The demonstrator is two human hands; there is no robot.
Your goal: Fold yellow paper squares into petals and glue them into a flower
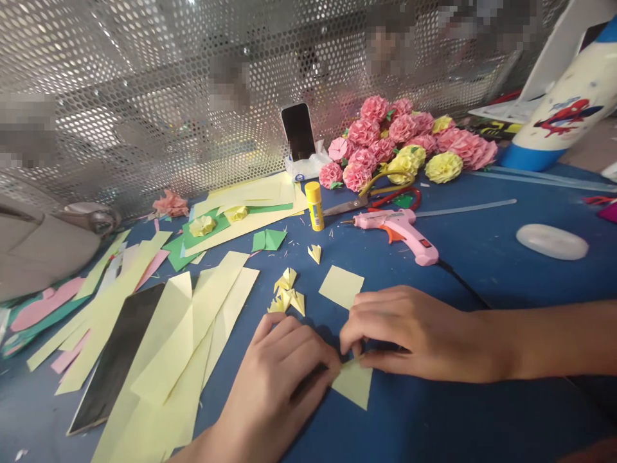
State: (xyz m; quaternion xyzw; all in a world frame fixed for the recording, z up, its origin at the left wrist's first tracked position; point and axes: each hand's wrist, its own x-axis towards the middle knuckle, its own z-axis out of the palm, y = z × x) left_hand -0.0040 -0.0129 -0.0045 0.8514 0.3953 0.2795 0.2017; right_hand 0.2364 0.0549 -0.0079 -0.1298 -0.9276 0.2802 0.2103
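Observation:
Between my hands, on the blue tabletop (463, 424), is a small pale yellow paper piece (355, 386). My left hand (289, 373) has its fingertips closed at the left edge of this paper. The fingers of my right hand (414, 337) pinch its upper edge, and part of the paper is hidden beneath them. Just beyond my right fingers lies a flat yellow paper square (340, 285). Several small folded yellow paper pieces (288, 297) rest in a group past my left hand, with one more folded piece (315, 253) farther off.
A pink glue gun (400, 228), scissors (347, 206) and a yellow glue stick (314, 206) are beyond my hands. Yellow paper strips (178, 360) cover the left side. Pink paper flowers (364, 132) and a phone (298, 132) stand before a perforated metal panel (159, 83).

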